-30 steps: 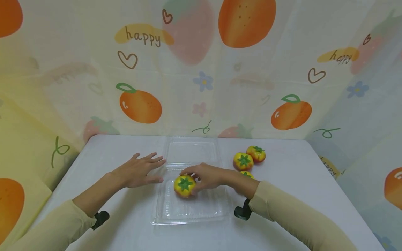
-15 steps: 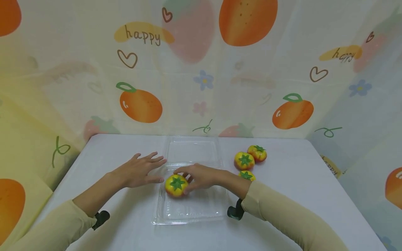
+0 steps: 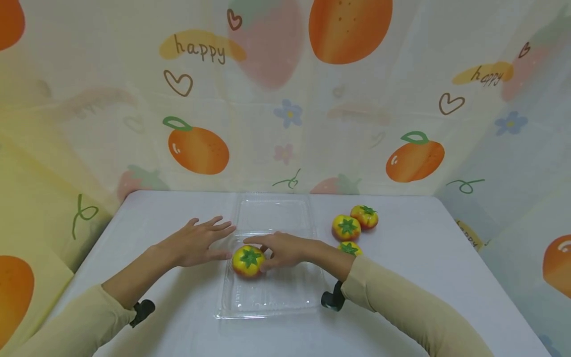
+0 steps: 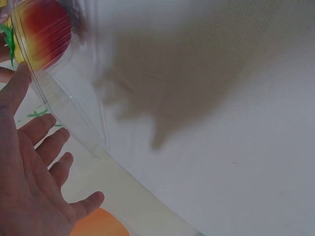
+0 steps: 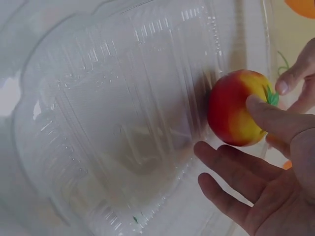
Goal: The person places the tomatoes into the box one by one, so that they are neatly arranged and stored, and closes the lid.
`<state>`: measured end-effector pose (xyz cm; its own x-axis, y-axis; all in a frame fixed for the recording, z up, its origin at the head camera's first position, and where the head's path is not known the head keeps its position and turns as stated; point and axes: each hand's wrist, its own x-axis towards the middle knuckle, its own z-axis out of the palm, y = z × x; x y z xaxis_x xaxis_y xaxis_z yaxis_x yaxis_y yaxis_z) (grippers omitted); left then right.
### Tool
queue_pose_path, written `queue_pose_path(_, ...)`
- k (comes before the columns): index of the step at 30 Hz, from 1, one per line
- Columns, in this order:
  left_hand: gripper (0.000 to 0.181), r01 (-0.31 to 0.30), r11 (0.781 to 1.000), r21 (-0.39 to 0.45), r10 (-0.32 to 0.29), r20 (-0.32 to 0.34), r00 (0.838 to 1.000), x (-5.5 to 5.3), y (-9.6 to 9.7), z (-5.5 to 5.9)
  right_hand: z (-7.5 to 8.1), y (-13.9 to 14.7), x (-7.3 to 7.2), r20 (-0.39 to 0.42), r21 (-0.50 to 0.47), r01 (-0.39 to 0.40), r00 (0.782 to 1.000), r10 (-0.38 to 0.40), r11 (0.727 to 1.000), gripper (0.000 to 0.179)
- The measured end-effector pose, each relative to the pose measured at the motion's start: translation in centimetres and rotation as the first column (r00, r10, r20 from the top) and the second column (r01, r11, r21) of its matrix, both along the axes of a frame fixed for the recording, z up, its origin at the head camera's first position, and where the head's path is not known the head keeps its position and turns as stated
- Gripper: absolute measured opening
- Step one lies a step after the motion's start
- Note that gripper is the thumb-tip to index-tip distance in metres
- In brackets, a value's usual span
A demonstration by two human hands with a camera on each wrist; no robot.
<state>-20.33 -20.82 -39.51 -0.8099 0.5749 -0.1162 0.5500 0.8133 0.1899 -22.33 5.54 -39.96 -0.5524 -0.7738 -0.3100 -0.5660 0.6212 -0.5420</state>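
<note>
A yellow and red persimmon (image 3: 248,261) with a green leafy top is at the left side of a clear plastic clamshell container (image 3: 285,302), which lies open. My right hand (image 3: 285,249) holds the persimmon, thumb on its near side and a finger reaching along its far side. In the right wrist view the thumb lies on the persimmon (image 5: 236,108) and other fingers extend beside it. My left hand (image 3: 198,243) is spread, palm down, at the container's left edge. Its thumb tip is at the rim; in the left wrist view the persimmon (image 4: 47,34) shows through the clear wall.
Three more persimmons (image 3: 346,227) sit on the white table (image 3: 401,277), right of the container, one partly hidden by my right arm. The container's lid (image 3: 273,214) lies flat behind its base. A fruit-printed curtain (image 3: 285,139) encloses the back and sides.
My right hand has moved left with the persimmon, from nearer the middle of the container to its left side. The left hand has stayed in place.
</note>
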Motion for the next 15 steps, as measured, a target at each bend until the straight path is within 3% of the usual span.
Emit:
queue_pose_path(8,0.075,-0.005,1.000,-0.006,0.005,0.011,1.000,-0.1,0.2,-0.1,1.5,2.8,0.7,0.032,-0.013,0.055,0.998,-0.054,0.998,0.076)
queue_pose_path(15,0.073,-0.012,1.000,-0.005,0.012,0.013,1.000,0.1,0.1,0.1,3.4,7.1,1.7,0.017,-0.100,0.084,0.996,-0.083,0.991,0.079)
